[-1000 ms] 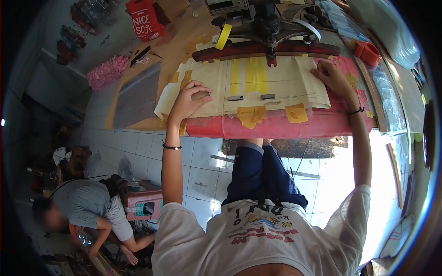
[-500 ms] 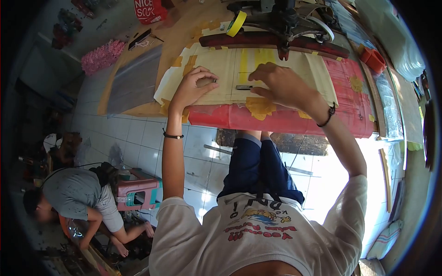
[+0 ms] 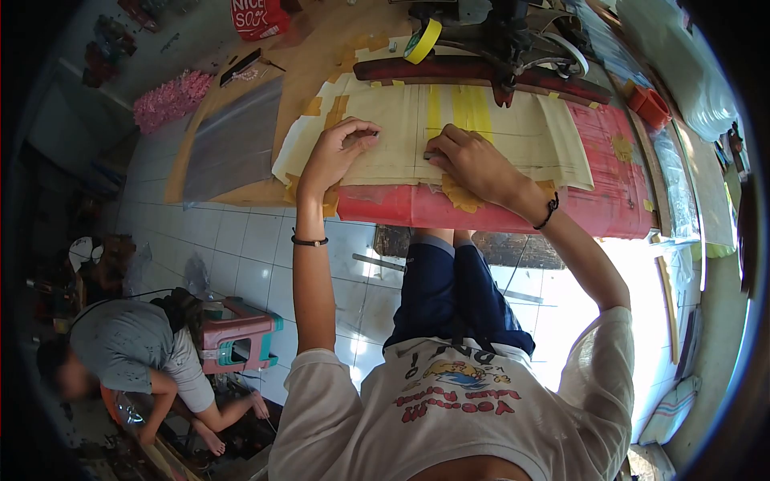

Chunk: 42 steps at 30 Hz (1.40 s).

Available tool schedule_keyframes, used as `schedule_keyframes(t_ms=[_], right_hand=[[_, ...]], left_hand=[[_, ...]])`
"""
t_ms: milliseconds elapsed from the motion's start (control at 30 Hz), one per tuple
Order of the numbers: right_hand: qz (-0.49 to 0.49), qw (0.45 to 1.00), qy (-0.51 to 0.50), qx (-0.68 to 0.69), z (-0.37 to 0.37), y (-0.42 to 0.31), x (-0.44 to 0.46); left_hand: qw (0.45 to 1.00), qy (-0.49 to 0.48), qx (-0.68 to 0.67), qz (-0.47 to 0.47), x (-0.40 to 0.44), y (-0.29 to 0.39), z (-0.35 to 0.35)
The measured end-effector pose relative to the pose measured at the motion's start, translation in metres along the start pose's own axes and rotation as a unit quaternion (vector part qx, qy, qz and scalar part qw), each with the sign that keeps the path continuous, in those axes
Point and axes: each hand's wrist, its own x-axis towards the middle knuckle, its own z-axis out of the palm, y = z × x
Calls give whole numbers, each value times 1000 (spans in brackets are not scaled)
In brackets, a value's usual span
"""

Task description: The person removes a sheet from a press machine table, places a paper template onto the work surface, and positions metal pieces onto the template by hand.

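My left hand rests at the left part of the cream sheet. Its thumb and index finger pinch together, with a tiny dark bit at their tips, too small to name. To the right, my right hand lies low over the same sheet. Its fingers are closed on a small dark strip that looks like metal; most of it is hidden under them. Yellow bands run across the sheet beyond this hand, and brown tape patches hold its near edge to a red cover.
A dark red bar under a black metal frame spans the far side, with a yellow tape roll on it. Clear plastic sheeting lies left; a red-orange container stands right. Another person crouches beside a pink stool.
My right hand has come down onto the sheet and closed over the dark strip, which lay uncovered before. The thumb and index finger of my left hand have drawn closer together.
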Motion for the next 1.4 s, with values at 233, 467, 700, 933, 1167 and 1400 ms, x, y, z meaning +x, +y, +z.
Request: schedule_keyframes(t_ms=[233, 467, 700, 933, 1167, 1400], right_hand=[[-12, 998, 44, -38, 1, -5, -3], [-26, 998, 42, -44, 1, -5, -2], [-54, 998, 30, -32, 3, -5, 7], [-35, 998, 47, -17, 6, -11, 8], [-5, 999, 28, -16, 6, -11, 7], [-1, 997, 40, 59, 7, -5, 7]], left_hand=[[1000, 14, 19, 12, -2, 2, 3], [999, 17, 31, 15, -1, 1, 2], [999, 15, 50, 7, -2, 5, 3], [998, 11, 66, 19, -3, 7, 2], [998, 7, 58, 18, -3, 5, 1], [999, -1, 45, 3, -3, 5, -2]])
